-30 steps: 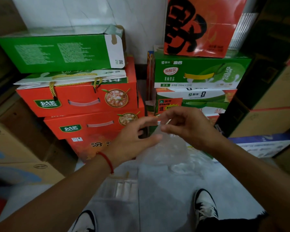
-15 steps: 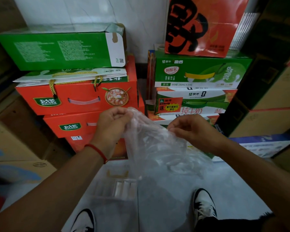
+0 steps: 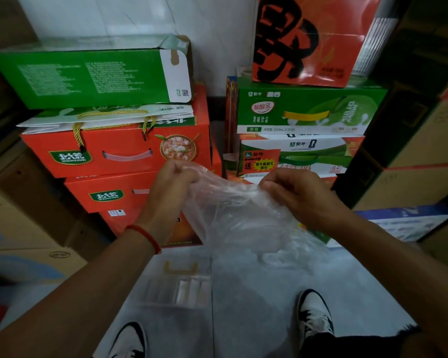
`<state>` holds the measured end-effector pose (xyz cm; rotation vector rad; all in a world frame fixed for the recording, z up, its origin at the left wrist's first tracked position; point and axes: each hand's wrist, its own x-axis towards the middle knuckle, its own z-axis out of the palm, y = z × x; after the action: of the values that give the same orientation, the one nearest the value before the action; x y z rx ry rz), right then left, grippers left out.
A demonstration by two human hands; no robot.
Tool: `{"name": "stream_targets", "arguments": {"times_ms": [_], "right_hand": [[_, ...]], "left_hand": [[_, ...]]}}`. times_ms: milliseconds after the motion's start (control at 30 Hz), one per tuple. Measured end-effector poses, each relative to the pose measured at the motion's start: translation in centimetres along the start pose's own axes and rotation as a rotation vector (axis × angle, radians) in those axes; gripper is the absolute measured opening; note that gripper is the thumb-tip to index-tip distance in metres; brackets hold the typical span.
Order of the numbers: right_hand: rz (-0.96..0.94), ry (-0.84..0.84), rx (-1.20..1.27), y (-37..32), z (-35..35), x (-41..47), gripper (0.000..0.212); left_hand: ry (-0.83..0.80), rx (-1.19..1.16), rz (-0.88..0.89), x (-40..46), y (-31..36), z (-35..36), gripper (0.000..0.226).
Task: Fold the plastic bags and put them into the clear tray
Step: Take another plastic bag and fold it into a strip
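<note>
At frame centre we pinch the clear plastic bag (image 3: 233, 215) between our left hand (image 3: 171, 187) and right hand (image 3: 295, 195), above the clear tray (image 3: 181, 288) holding folded bags on the floor.

The bag (image 3: 233, 215) hangs at centre, between the left hand (image 3: 171, 187) at 9 o'clock of it and the right hand (image 3: 295, 192) at 3. The tray (image 3: 181, 288) lies on the floor (image 3: 256, 306) at 6, between two shoes (image 3: 314, 313). Stacked boxes (image 3: 114, 151) stand behind, from 10 to 2 o'clock.
</note>
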<state>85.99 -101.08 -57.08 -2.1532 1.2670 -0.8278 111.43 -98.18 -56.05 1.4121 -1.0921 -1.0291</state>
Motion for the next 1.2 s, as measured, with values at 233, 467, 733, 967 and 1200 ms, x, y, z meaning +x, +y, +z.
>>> {"name": "stream_targets", "arguments": {"times_ms": [233,467,733,967,1200], "right_hand": [[-0.132,-0.079,-0.095,-1.6,0.8,0.0,0.015],[-0.005,0.040,0.133,-2.0,-0.3,-0.3,0.026],[0.109,-0.143,0.448,-3.1,-1.2,-1.7,0.034],[0.012,-0.128,0.431,-3.7,-1.0,-1.6,0.047],[0.041,-0.187,0.242,-2.3,-0.2,-1.7,0.041]], "left_hand": [[-0.198,0.747,0.699,-1.5,-0.9,1.7,0.039],[-0.169,0.349,0.368,-0.7,-0.8,1.8,0.008],[-0.166,0.136,0.146,-0.1,-0.4,0.6,0.013],[-0.117,0.006,0.039,0.6,-0.5,0.2,0.013],[-0.116,-0.072,-0.042,0.6,-0.2,0.2,0.009]]}}
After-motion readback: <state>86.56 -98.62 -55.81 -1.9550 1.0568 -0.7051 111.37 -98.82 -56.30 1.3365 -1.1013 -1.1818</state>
